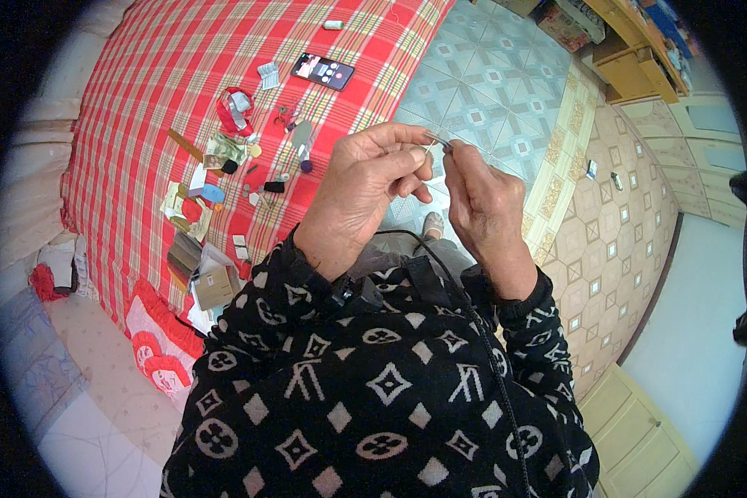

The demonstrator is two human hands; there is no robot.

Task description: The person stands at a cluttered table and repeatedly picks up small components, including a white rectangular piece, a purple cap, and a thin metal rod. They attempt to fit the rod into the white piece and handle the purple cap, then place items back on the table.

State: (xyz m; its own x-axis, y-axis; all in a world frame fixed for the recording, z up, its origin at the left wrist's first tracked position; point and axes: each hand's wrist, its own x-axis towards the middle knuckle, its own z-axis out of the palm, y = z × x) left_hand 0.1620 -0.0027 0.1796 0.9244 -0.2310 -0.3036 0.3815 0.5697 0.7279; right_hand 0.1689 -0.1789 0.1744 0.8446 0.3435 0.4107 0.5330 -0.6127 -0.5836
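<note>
In front of my chest, both hands are raised and meet at the fingertips. My left hand is closed, its thumb pressed toward curled fingers; a thin pale sliver shows near the thumb tip, too small to name. My right hand pinches a small, thin dark metal tool between thumb and forefinger. The tool's tip points left and reaches the left forefinger's end; whether it touches the finger I cannot tell. Most of the tool is hidden inside the right fingers.
A red plaid cloth covers the bed at left. On it lie a lit phone, a thread spool, a red-and-white bundle, a cardboard box and several small odds and ends. Tiled floor and wooden furniture are at right.
</note>
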